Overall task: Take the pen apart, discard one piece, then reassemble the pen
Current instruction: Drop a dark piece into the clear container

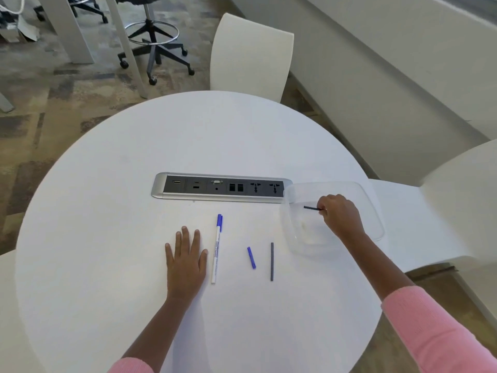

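Observation:
A white pen body with a blue cap [217,249] lies on the round white table [107,211], just right of my left hand [185,261], which rests flat with fingers apart and holds nothing. A small blue piece [251,257] and a long dark rod [272,261] lie further right. My right hand [339,214] is over the clear plastic container [373,211] and pinches a short dark stick [311,208] that points left above the container's inside.
A silver and black socket panel [220,187] is set into the table behind the parts. White chairs stand at the far side [250,53] and at the right [443,200]. A rolling stool [154,41] stands on the carpet beyond.

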The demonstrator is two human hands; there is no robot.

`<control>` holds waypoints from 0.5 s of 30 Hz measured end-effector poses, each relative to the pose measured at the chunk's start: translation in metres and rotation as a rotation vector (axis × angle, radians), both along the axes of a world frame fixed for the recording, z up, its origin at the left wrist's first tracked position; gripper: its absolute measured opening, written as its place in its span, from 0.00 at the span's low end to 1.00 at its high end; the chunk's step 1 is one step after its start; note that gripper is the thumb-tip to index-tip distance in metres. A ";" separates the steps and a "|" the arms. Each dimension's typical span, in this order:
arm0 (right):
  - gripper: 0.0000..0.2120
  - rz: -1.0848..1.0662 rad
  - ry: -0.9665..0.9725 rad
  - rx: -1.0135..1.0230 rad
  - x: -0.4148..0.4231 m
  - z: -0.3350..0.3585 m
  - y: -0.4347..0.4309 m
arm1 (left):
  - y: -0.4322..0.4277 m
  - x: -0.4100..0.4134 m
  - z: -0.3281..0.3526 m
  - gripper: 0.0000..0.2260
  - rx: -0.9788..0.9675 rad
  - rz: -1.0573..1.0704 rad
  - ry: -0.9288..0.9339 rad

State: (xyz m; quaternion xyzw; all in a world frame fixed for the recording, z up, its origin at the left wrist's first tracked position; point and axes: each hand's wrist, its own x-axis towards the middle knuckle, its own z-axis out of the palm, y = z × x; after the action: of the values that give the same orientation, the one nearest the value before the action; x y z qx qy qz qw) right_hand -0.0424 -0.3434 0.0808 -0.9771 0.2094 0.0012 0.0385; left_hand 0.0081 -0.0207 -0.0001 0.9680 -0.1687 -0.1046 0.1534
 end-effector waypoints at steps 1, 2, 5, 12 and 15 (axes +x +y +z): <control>0.04 0.018 0.048 -0.011 0.001 -0.004 -0.004 | -0.001 0.000 -0.001 0.36 -0.010 0.005 -0.001; 0.05 0.032 0.088 -0.012 0.003 -0.007 -0.008 | -0.002 0.000 -0.002 0.33 -0.017 0.010 -0.001; 0.06 0.057 0.159 -0.007 0.008 -0.014 -0.015 | -0.005 0.000 -0.004 0.28 -0.035 0.021 -0.016; 0.10 0.073 0.226 0.055 0.014 -0.024 -0.023 | -0.009 0.001 -0.008 0.31 -0.035 0.043 -0.022; 0.11 0.066 0.237 0.093 0.013 -0.027 -0.026 | -0.008 0.001 -0.010 0.30 -0.034 0.052 -0.027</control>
State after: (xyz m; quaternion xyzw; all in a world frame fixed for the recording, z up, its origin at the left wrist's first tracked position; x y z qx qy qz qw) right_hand -0.0298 -0.3692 0.0536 -0.9736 0.1800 0.1275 0.0587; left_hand 0.0091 -0.0286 -0.0099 0.9706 -0.1475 -0.0845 0.1704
